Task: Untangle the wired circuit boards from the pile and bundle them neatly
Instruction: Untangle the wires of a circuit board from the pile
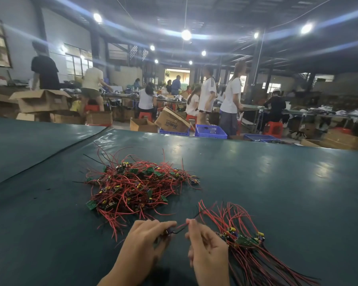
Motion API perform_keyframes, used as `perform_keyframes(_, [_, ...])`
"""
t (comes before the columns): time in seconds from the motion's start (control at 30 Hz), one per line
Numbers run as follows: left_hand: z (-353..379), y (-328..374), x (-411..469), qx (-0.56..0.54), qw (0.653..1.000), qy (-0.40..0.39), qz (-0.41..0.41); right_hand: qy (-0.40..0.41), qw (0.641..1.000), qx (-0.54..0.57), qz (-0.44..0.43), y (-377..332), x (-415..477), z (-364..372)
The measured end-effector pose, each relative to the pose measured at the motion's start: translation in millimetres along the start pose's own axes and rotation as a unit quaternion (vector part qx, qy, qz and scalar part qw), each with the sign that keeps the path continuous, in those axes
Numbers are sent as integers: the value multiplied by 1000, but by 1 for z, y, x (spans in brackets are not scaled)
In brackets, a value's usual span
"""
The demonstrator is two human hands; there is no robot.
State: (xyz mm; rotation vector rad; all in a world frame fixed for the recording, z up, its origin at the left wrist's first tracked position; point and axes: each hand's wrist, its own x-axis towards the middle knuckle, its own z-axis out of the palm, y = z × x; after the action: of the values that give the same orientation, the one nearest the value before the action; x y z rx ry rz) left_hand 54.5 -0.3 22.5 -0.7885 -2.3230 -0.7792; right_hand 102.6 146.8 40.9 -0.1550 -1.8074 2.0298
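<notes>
Board (167, 232) held in curled fingers (161, 225) of our left hand (141, 242); fingers of our right hand (207, 250) pinch its red wire (181, 225) beside the bundle (244, 239).

Blue lettering on tipped cardboard box (172, 121), upside down, too blurred to read

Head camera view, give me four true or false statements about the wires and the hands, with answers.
1. The tangled pile lies beyond the left hand and the right hand. True.
2. The straightened bundle lies left of the left hand. False: it lies to the right of the right hand.
3. Both hands hold one wired board, its wire running between them. True.
4. The table cover is red. False: it is dark green.
</notes>
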Motion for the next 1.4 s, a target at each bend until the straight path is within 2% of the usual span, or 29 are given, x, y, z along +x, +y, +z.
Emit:
perform_keyframes(0.1, [-2, 2, 2, 18, 999, 27, 35, -30, 998, -53, -1, 3, -3, 4])
perform_keyframes(0.27, [4, 5, 3, 56, 991, 88, 79, -15, 996, -92, -14, 5, -5, 6])
perform_keyframes(0.43, [2, 16, 2, 6, 983, 173, 65, 42, 998, -45, -13, 0, -2, 3])
perform_keyframes(0.53, [-2, 19, 2, -78, 989, 113, 58, 60, 998, -12, -2, -2, -2, 3])
perform_keyframes(0.6, [-1, 19, 1, -134, 991, 28, -4, 56, 998, -16, -9, -3, -3, 3])
perform_keyframes(0.67, [3, 19, 0, -171, 983, -26, -65, 57, 998, -24, -18, -3, -4, 3])
perform_keyframes(0.8, [7, 24, 5, -319, 924, -31, -208, 40, 998, -37, -23, -4, -6, 5])
perform_keyframes(0.93, [5, 26, 9, -386, 889, -8, -245, 38, 998, -39, -14, -6, -6, 5])
perform_keyframes(1.03, [5, 31, 12, -437, 854, 1, -283, 58, 998, 1, 36, -7, -3, 5])
perform_keyframes(1.23, [7, 33, 10, -445, 857, -8, -258, 119, 984, 64, 120, -8, -1, 4])
perform_keyframes(1.4, [7, 35, 8, -442, 861, -9, -251, 78, 992, 0, 101, 1, -5, 10])
